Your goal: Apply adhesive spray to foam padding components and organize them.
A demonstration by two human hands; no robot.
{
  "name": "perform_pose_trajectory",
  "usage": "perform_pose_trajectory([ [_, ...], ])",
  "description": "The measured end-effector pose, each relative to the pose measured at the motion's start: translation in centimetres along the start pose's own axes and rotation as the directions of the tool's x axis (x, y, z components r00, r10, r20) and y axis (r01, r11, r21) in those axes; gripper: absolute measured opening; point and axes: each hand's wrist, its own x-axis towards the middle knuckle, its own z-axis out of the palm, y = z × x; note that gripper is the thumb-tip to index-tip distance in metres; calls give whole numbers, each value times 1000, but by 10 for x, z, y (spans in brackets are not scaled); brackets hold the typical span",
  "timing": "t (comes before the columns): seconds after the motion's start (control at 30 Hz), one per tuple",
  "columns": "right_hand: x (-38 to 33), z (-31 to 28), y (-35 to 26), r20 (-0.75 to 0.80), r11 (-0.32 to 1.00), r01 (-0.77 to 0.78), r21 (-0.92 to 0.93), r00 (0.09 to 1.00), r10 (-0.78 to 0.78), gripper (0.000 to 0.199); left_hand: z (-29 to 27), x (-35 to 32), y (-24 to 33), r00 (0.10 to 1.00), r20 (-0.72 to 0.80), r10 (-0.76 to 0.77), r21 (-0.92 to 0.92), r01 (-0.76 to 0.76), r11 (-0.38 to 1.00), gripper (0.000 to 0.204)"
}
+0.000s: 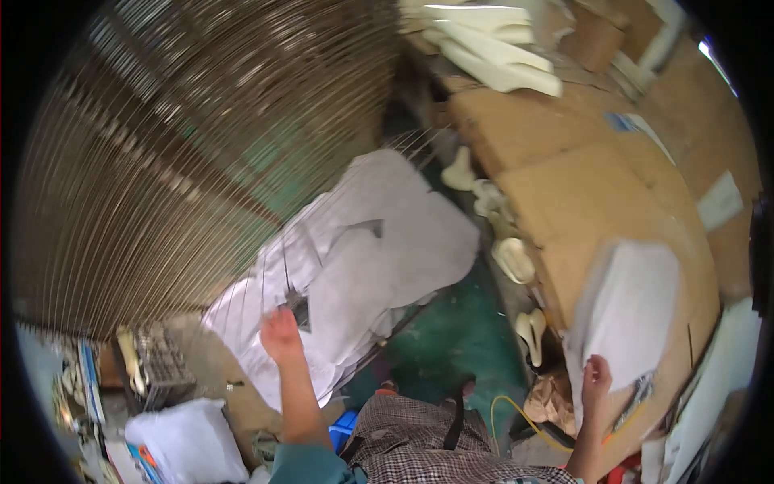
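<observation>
My left hand [280, 335] is raised over a large white cloth [403, 258] that lies spread beside the wire rack. Motion smears its fingers, so their grip is unclear. A small dark piece [297, 305] at the end of a thin line shows just beyond the fingertips; whether I touch it I cannot tell. On the right, my right hand [597, 375] has curled fingers at the near edge of a white sheet [633, 302]. That sheet is blurred, rests on the cardboard-covered table [556, 202] and hangs partly over its edge.
A rack of many thin rods [201, 161] fills the left. Cream moulded pieces [492, 52] lie on the table's far end; more cream pieces [513, 260] line its side. A white sack [189, 440] and a crate [165, 351] stand lower left. A yellow hose [516, 407] curves near my right arm.
</observation>
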Motion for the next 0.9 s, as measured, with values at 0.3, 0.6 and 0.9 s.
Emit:
perform_pose_trajectory([
  [0.3, -47, -142, 209, -425, 755, -297, -585, 905, 27, 53, -73, -179, -196, 619, -696, -364, 600, 780, 178, 19],
  [0.6, -6, -155, 187, -432, 734, -628, -259, 755, 493, 61, 100, -212, -290, 699, -83, -710, 996, 35, -83, 23],
  [0.9, -57, -198, 181, -299, 801, -456, 388, 760, 577, 51, 186, -364, -358, 11, 712, -702, 358, -866, 350, 39],
])
